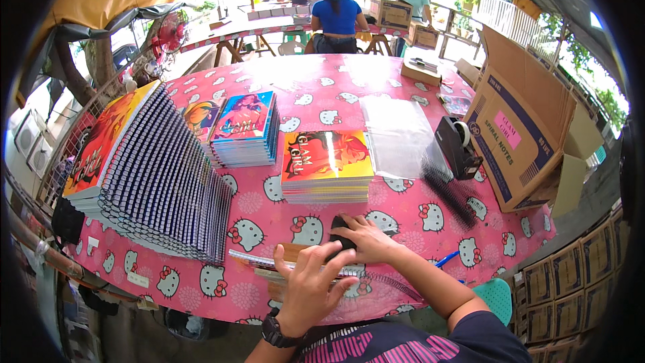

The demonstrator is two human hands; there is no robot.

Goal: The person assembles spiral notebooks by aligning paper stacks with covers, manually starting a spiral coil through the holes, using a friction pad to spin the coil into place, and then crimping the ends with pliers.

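Observation:
My right hand (pixel 368 240) is closed over a small black object (pixel 340 227) at the near edge of the table. My left hand (pixel 310 289), with a dark watch on the wrist, lies just beside it with fingers spread, pressing flat on a thin notebook (pixel 252 260). The notebook rests on a wooden board and a black spiral wire (pixel 383 282) runs along its near edge toward the right. Just beyond my hands stands a short stack of orange-covered notebooks (pixel 326 165).
A long slanted stack of spiral notebooks (pixel 161 175) fills the left of the pink patterned table (pixel 403 222). A blue-covered stack (pixel 245 128), clear plastic sheets (pixel 396 134), a tape dispenser (pixel 457 144), black spirals (pixel 447 191) and an open cardboard box (pixel 524 134) are farther out. People (pixel 336 17) sit at a far table.

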